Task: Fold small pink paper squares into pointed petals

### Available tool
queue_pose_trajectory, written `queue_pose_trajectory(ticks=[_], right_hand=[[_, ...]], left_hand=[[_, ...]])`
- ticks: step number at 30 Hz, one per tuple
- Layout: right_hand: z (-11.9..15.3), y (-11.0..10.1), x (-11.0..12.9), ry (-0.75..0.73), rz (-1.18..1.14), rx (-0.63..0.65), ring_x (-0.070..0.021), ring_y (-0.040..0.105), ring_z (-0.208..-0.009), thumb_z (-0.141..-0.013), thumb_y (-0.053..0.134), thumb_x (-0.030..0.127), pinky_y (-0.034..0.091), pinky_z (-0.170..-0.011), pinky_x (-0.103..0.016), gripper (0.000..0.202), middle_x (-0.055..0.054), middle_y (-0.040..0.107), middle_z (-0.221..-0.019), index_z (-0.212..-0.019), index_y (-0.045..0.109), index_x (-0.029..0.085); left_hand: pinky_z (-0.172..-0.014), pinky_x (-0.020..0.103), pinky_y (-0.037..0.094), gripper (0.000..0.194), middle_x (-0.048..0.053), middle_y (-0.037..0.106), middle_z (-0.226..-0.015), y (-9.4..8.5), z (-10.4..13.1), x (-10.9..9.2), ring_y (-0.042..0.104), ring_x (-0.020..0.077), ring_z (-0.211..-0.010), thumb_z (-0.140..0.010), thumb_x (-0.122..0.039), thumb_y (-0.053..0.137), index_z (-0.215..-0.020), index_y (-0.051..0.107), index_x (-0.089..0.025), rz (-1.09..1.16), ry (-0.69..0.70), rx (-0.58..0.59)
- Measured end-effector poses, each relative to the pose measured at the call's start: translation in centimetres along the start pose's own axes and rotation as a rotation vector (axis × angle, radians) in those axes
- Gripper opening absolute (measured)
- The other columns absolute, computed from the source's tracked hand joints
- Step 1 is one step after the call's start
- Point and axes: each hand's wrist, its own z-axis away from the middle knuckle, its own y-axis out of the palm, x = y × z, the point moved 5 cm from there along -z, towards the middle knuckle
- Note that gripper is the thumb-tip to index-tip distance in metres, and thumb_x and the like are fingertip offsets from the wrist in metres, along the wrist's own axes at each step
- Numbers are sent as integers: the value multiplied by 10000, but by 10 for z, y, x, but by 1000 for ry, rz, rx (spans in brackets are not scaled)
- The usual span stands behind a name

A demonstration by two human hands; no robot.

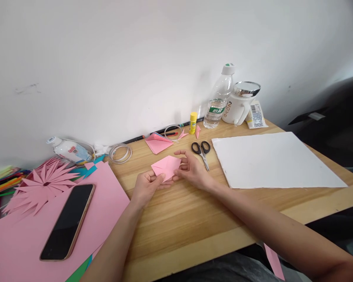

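Between my hands is a small folded piece of pink paper (166, 166), with crease lines showing on its face. My left hand (149, 185) grips its lower edge, thumb on top and fingers underneath. On the right side, my right hand (191, 169) pinches the paper's edge between thumb and fingers. Just beyond lies a stack of folded pink paper (159, 144). Black-handled scissors (202, 152) rest to the right of my right hand. A yellow glue stick (193, 123) stands near the wall, with a small folded pink piece (197, 131) beside it.
A white board (276, 160) covers the right of the wooden table. A water bottle (218, 102) and white mug (238, 105) stand behind it. On the left, a phone (68, 223) lies on pink sheets (111, 196) near a pink paper flower (47, 182). Tape rolls (120, 159) sit by the wall.
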Motion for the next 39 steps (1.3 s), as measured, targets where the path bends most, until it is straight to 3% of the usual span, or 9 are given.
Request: queue_pose_trajectory(ticks=[4,7,10,16,25,33,39], right_hand=[[0,4,3,0,-18,54,-101,613,-635,-697,557,164,542,-638,-293,473,0,543,-865,-1117,347,225],[3,8,6,25,32,68,-123,604,-702,-626,631,136,525,-678,-294,601,0,558,-833,-1150,341,195],[5,8,6,60,132,48,-127,576,-657,-586,657,125,508,-629,-284,704,19,545,-756,-1208,330,167],[6,5,7,71,267,12,-107,513,-592,-576,658,145,448,-540,-232,701,35,514,-693,-1211,361,134],[5,7,6,50,385,19,-83,428,-539,-583,635,136,369,-485,-197,634,60,469,-634,-1178,413,153],[1,2,5,85,220,6,-101,500,-595,-553,652,129,418,-509,-199,628,23,536,-727,-1136,420,149],[0,-3,3,68,263,-39,-110,513,-629,-560,668,153,444,-547,-218,632,2,554,-784,-1145,430,137]], left_hand=[[-691,372,561,434,131,714,-808,-4,-1,-2,681,259,-737,-618,-359,728,-932,642,-73,-32,7,-23],[-706,371,558,423,121,714,-836,-3,-2,-2,678,259,-760,-618,-367,722,-928,648,-90,-73,0,8],[-695,370,561,414,116,716,-827,-2,-3,1,678,261,-755,-601,-378,728,-896,657,-96,-97,-23,36],[-703,360,561,406,120,715,-818,2,-2,3,680,249,-739,-568,-332,754,-881,664,-90,-82,-53,46],[-699,362,560,343,91,718,-721,3,1,5,682,244,-675,-506,-214,762,-807,666,-81,-44,-93,-46],[-806,387,527,464,123,708,-878,8,3,0,672,255,-803,-503,-220,788,-924,648,-82,43,-90,50],[-911,423,462,464,149,677,-992,10,7,-7,643,264,-908,-575,-203,759,-998,616,-77,40,-54,149]])
